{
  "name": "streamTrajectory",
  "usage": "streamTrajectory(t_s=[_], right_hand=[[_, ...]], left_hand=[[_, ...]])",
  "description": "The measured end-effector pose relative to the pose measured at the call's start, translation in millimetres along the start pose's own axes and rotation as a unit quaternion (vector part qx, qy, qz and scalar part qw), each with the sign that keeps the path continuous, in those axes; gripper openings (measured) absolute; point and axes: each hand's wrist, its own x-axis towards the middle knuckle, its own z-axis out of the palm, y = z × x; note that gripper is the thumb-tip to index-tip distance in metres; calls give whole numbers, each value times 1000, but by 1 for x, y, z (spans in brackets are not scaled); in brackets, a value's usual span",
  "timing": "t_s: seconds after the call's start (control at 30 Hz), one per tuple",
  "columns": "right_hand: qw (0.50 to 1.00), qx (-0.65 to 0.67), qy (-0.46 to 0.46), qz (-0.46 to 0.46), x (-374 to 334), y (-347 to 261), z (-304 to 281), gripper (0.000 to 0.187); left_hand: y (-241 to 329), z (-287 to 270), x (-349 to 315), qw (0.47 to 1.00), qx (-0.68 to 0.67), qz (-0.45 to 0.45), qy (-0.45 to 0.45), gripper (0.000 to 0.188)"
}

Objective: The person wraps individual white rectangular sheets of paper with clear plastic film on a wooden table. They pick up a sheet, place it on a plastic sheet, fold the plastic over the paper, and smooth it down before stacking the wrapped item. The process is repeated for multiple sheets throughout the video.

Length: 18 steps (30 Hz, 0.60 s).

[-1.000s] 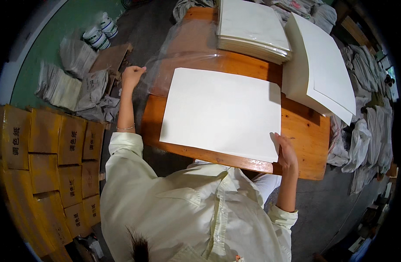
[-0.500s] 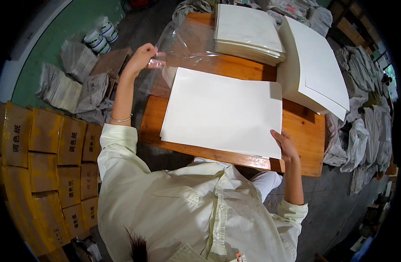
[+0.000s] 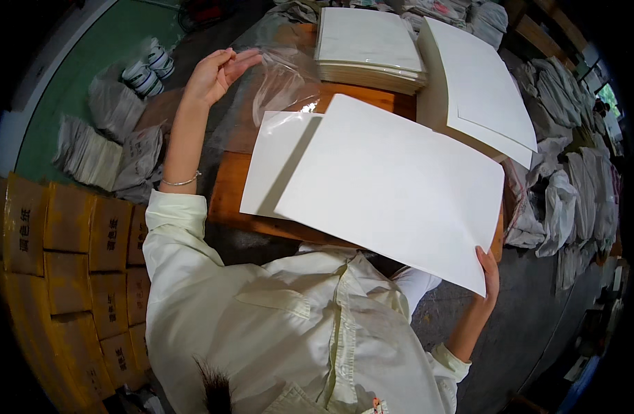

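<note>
R hand point(image 3: 489, 272) grips white paper point(image 3: 400, 179) at nr corner; long axis approx 10-to-4 o'clock, sheet toward 10 from fingers, over table point(image 3: 229, 183). L hand point(image 3: 217, 76), farther, touches clear plastic point(image 3: 289, 76); can't tell grip.

The sheet point(image 3: 400, 186) is smooth matt paper, the film point(image 3: 284, 77) plastic (glossy, crinkled), the table point(image 3: 227, 186) smooth wood

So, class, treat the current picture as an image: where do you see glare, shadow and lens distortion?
Head view: bright glints on the clear film; head view: a dark shadow band on the lower white paper, beside the edge of the upper white paper; head view: fisheye bending of the stacked cartons, with black corners around the picture.
</note>
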Motion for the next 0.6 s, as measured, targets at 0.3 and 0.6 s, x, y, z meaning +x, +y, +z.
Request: streamTrajectory(t_s=[0.3, 0.6], right_hand=[[993, 76, 58, -66, -47, 15, -54, 36], [982, 53, 173, -61, -95, 36, -87, 40]], left_hand=[[4, 29, -73, 986, -153, -48, -43, 24], [-123, 50, -239, 991, 22, -110, 79, 18]])
